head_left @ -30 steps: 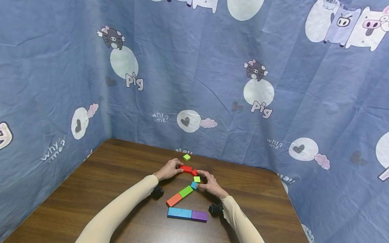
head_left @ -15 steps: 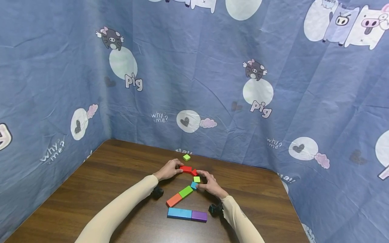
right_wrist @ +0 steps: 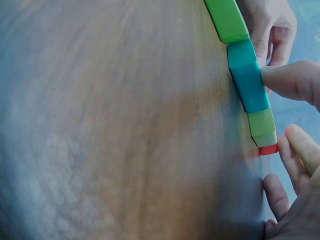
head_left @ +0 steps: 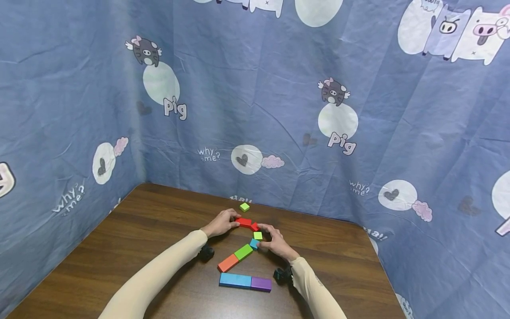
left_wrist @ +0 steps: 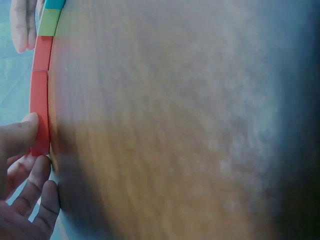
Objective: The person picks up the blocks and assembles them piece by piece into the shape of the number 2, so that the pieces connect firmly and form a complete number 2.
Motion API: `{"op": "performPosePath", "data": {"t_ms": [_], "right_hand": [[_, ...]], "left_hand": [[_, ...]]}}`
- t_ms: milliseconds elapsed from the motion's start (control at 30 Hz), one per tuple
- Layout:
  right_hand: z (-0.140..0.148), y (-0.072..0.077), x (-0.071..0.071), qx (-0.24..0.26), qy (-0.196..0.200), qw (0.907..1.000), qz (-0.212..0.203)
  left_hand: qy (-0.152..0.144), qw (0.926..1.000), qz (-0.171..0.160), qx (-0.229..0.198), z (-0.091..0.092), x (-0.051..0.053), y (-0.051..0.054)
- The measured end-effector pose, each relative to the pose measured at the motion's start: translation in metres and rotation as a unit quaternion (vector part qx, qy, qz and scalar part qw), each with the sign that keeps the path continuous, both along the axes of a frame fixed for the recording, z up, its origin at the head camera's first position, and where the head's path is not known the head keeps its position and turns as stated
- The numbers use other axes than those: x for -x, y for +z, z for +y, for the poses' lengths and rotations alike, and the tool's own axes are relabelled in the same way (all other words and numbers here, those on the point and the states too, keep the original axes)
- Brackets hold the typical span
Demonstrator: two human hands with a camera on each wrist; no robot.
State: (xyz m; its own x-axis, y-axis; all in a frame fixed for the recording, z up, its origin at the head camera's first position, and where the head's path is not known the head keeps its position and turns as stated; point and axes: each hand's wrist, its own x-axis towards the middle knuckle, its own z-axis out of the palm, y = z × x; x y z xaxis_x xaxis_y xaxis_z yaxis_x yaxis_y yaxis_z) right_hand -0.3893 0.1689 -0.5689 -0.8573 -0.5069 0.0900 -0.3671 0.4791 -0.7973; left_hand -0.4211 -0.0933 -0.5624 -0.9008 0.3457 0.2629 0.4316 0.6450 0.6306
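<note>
A curved row of colored blocks lies on the table. My left hand (head_left: 220,223) pinches the left end of a long red block (head_left: 244,222) between thumb and fingers. Touching its other end is a small red block (head_left: 255,227), followed by a lime-green cube (head_left: 258,235) and a blue block (head_left: 254,243). My right hand (head_left: 277,243) rests along the row's right side. Its thumb (right_wrist: 290,82) touches the blue block, while its fingertips are by the small red block. A green block (head_left: 244,252) and an orange block (head_left: 228,262) continue the row toward me.
A blue bar (head_left: 235,280) and a purple block (head_left: 261,284) lie end to end at the front. Behind the long red block sits another lime-green block (head_left: 245,207). A printed blue curtain (head_left: 255,110) hangs around the wooden table (head_left: 338,266).
</note>
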Motion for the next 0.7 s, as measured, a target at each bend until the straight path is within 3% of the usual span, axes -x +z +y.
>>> {"op": "performPosePath", "data": {"t_ms": [700], "right_hand": [[-0.0002, -0.0009, 0.0011, -0.001, 0.0, 1.0, 0.008]], "left_hand": [[-0.011, 0.9999, 0.001, -0.013, -0.0023, 0.0004, -0.0025]]}}
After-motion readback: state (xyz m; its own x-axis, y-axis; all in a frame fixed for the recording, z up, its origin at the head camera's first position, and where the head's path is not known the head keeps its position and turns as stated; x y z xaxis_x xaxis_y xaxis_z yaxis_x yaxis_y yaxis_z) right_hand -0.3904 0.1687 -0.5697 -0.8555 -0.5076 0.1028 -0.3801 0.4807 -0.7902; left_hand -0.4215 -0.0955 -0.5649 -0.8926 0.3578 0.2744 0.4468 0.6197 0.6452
